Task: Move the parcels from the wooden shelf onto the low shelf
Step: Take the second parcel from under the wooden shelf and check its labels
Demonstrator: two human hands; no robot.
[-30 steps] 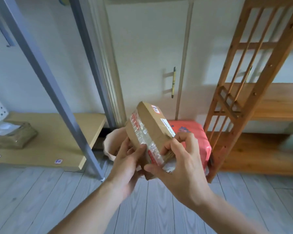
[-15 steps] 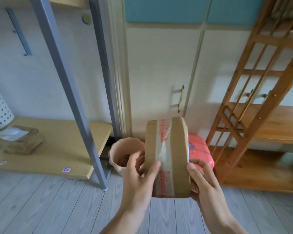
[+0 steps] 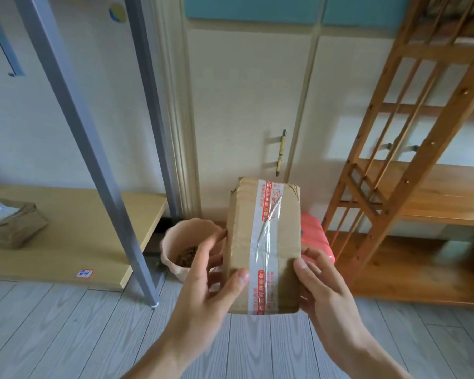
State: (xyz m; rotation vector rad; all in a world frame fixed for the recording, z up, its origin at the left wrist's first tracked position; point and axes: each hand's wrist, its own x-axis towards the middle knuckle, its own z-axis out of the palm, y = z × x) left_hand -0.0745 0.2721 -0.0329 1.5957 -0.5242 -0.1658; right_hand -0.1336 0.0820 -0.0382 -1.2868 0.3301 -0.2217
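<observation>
I hold a brown cardboard parcel point(image 3: 263, 242) upright in front of me, sealed with a strip of clear and red-printed tape. My left hand point(image 3: 205, 291) grips its left edge with the thumb on the front face. My right hand point(image 3: 323, 285) grips its right edge. The wooden shelf point(image 3: 435, 203) stands at the right; the boards in view carry no parcels. The low shelf point(image 3: 74, 233), a pale board between grey metal posts, lies at the left. A brown paper parcel point(image 3: 11, 222) with a white label rests on its left end.
A pink pot point(image 3: 184, 242) with brown bits inside stands on the floor behind my left hand. A red pack point(image 3: 315, 236) sits behind the parcel by the wooden shelf. Cupboard doors with a handle point(image 3: 281, 151) fill the back. A grey post point(image 3: 99, 165) crosses the low shelf.
The parcel has turned from tilted to upright with its taped face toward me. My view has risen and moved closer, and both hands have shifted to its side edges.
</observation>
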